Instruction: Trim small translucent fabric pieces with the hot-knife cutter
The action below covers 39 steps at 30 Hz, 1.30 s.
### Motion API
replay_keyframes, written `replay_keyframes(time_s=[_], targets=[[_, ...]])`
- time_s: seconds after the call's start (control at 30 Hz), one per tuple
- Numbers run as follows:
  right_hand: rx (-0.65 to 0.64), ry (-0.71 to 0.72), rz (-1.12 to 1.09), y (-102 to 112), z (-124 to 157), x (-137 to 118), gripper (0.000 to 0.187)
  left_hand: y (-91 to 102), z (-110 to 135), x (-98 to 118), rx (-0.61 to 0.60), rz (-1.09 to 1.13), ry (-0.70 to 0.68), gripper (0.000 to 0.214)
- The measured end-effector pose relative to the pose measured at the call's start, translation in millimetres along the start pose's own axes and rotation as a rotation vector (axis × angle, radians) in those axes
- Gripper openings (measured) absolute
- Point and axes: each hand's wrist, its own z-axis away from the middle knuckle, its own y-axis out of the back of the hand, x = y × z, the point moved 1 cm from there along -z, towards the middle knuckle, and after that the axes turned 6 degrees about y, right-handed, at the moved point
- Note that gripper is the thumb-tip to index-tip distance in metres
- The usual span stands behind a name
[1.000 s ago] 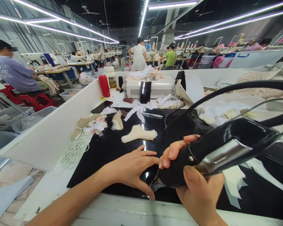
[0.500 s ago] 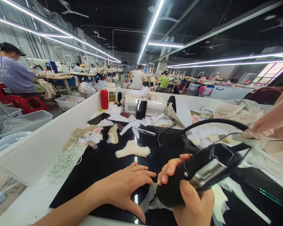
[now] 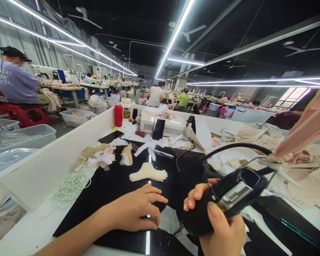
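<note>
My right hand (image 3: 224,231) is wrapped around a black corded electric hand cutter (image 3: 229,197) with a silver plate on its side. The cutter's narrow metal tip points down and left, over a thin translucent white piece of material (image 3: 170,219); whether it touches is unclear. Palm down on the black board (image 3: 101,195), my left hand (image 3: 134,209) has its fingers apart and holds nothing. Its fingertips are just left of the translucent piece. Beyond them lies a small stack of cream fabric pieces (image 3: 148,172).
A bundle of pale green cord (image 3: 72,186) and fabric scraps (image 3: 96,154) lie left. At the back are a white vented machine (image 3: 173,126), a phone (image 3: 158,128) and a red cylinder (image 3: 118,115). Pink fabric (image 3: 304,128) hangs right. A person (image 3: 13,80) sits far left.
My left hand has shifted slightly left, its thumb drawn in towards the fingers. The cutter has moved a little right, and more of the translucent piece shows between the hands.
</note>
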Motion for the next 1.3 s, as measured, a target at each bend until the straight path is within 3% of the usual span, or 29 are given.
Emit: replay_keyframes(time_s=[0.3, 0.43, 0.7, 1.17, 1.3], targets=[[0.020, -0.010, -0.014, 1.2, -1.6, 0.5, 0.026, 11.0, 1.4, -4.2, 0.143, -0.197, 0.049, 0.015], [0.031, -0.010, -0.006, 2.6, -1.3, 0.0, 0.026, 8.0, -0.6, 1.8, 0.213, -0.188, 0.107, 0.021], [0.027, 0.002, 0.016, 0.7, -1.8, 0.5, 0.026, -4.3, -0.4, 4.8, 0.173, -0.190, 0.085, 0.021], [0.017, 0.011, 0.010, -1.1, -3.5, 1.3, 0.024, -2.4, -0.4, -1.4, 0.244, -0.294, 0.078, 0.024], [0.065, 0.015, 0.015, -4.6, -3.5, -2.4, 0.026, 0.4, -0.6, -0.1, 0.236, -0.296, 0.099, 0.022]])
